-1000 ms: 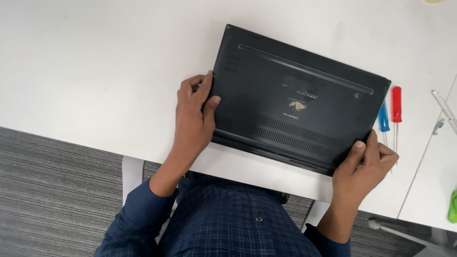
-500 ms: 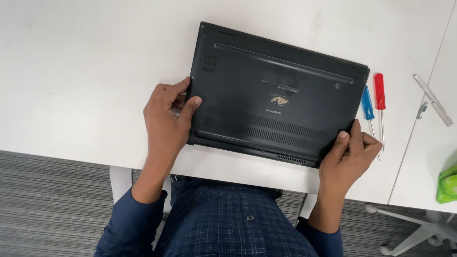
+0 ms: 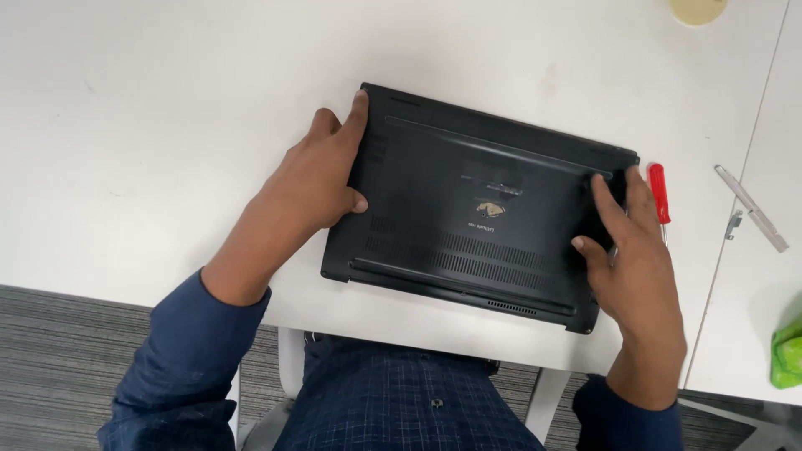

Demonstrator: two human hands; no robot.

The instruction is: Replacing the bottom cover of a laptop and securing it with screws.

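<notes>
A black laptop [image 3: 476, 209] is seen lying upside down on a smooth white table [image 3: 167, 108], its matte underside turned up. The base panel is a flat rounded rectangle, crossed by a long raised rubber strip near the far edge and another near the close edge, with rows of fine vent slots between them. A small worn sticker sits near the middle of the panel.

The left hand [image 3: 313, 188] is laid over the laptop's left edge. Its fingers [image 3: 357, 113] are spread apart and stretched along that edge toward the far corner, while the thumb is pressed flat onto the panel just beside the vent slots. Nothing is clamped; the hand is simply rested and pressed on the casing.

The right hand [image 3: 635, 250] is set on the right edge. Its fingers [image 3: 603, 200] are slightly apart and extended flat over the panel, their tips touching the end of the far rubber strip. Whether the edge is gripped from beneath cannot be told.

Just beyond the right fingers, a red-handled screwdriver [image 3: 659, 190] lies on the table. Farther right, a thin grey metal bar [image 3: 750, 207] is seen, and a crumpled green item [image 3: 786, 352] at the frame's edge. Dark blue sleeves [image 3: 180, 359] cover both forearms.
</notes>
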